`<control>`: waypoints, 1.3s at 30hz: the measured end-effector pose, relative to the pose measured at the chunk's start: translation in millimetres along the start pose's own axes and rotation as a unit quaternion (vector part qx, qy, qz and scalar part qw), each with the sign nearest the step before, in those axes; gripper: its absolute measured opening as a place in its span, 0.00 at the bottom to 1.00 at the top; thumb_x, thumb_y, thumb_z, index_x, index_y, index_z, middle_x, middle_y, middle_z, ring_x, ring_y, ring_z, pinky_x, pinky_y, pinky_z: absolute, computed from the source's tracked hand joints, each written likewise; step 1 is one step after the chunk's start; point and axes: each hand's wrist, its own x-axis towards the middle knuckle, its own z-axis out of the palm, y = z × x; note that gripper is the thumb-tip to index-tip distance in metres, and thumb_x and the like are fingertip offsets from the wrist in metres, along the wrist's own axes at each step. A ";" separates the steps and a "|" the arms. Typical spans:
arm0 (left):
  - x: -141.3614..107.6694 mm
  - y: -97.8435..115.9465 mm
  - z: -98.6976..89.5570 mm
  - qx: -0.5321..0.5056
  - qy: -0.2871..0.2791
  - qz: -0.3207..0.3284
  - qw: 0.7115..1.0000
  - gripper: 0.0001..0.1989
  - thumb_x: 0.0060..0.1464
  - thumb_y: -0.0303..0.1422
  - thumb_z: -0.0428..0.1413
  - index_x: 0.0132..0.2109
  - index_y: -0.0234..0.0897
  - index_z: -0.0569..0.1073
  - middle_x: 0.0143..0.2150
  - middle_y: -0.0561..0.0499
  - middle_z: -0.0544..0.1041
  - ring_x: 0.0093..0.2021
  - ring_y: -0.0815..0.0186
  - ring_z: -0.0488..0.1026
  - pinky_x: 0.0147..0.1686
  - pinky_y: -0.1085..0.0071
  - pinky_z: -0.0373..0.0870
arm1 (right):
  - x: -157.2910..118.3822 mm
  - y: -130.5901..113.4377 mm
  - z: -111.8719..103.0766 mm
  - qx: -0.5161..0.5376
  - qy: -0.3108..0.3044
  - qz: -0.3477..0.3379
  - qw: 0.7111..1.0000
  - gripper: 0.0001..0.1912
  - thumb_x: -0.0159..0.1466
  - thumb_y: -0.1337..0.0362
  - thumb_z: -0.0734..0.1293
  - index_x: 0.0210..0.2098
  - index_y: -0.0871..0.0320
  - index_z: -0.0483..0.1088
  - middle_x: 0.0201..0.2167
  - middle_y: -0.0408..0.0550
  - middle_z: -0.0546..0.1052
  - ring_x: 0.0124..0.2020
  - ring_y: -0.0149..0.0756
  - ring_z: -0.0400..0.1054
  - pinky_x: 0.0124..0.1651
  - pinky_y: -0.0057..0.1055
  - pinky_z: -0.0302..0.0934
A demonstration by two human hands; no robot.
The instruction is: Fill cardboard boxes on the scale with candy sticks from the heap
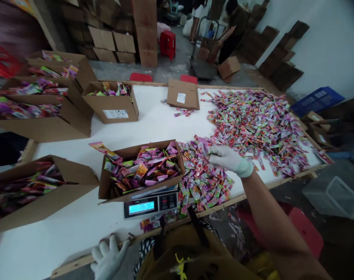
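Note:
My right hand [227, 158], in a white glove, pinches a purple packet [204, 147] above a heap of small packets [201, 182]. To its left, an open cardboard box [142, 169] full of colourful packets rests on a digital scale [150, 206] with a lit blue display. My left hand [109, 257], also gloved, lies at the table's front edge with its fingers spread and nothing in it. One orange packet [102, 148] sticks out over the box's left corner.
Several packet-filled boxes [48, 126] stand at the left, with a smaller box [115, 109] behind. A flattened box [183, 94] lies at the back of the white table [153, 128]. A large packet pile [252, 120] covers the right. Beyond, a person [235, 29] bends by a trolley [204, 68].

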 end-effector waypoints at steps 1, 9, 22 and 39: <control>0.8 -0.5 1.7 0.015 0.000 -0.005 1.000 0.43 0.53 0.60 0.40 0.65 0.37 0.70 0.69 0.26 0.65 0.75 0.28 0.53 0.65 0.32 0.57 | 5.7 -12.6 2.6 0.020 -0.002 -0.063 0.998 0.20 0.68 0.49 0.70 0.49 0.59 0.74 0.33 0.44 0.80 0.34 0.34 0.75 0.40 0.30 0.72; 0.4 -3.8 2.6 0.051 -0.036 -0.006 0.998 0.47 0.58 0.58 0.39 0.72 0.30 0.65 0.74 0.26 0.58 0.77 0.28 0.47 0.66 0.33 0.56 | 23.5 63.3 78.5 -0.129 0.052 0.180 0.974 0.16 0.66 0.61 0.67 0.48 0.62 0.80 0.44 0.56 0.83 0.49 0.46 0.77 0.54 0.39 0.70; -4.7 -1.9 7.4 0.091 -0.082 -0.027 0.992 0.45 0.64 0.57 0.42 0.78 0.30 0.57 0.78 0.28 0.50 0.79 0.30 0.39 0.69 0.34 0.54 | -8.5 129.6 74.4 -0.203 0.106 0.275 0.934 0.16 0.66 0.60 0.62 0.44 0.62 0.78 0.28 0.49 0.79 0.33 0.41 0.73 0.37 0.32 0.65; -4.6 -4.5 10.6 0.099 -0.066 -0.016 0.993 0.45 0.65 0.57 0.41 0.77 0.30 0.58 0.78 0.29 0.51 0.79 0.30 0.40 0.69 0.36 0.54 | -10.4 -27.3 44.2 -0.075 0.192 -0.071 0.976 0.21 0.74 0.51 0.60 0.50 0.61 0.77 0.25 0.46 0.79 0.26 0.37 0.73 0.32 0.32 0.66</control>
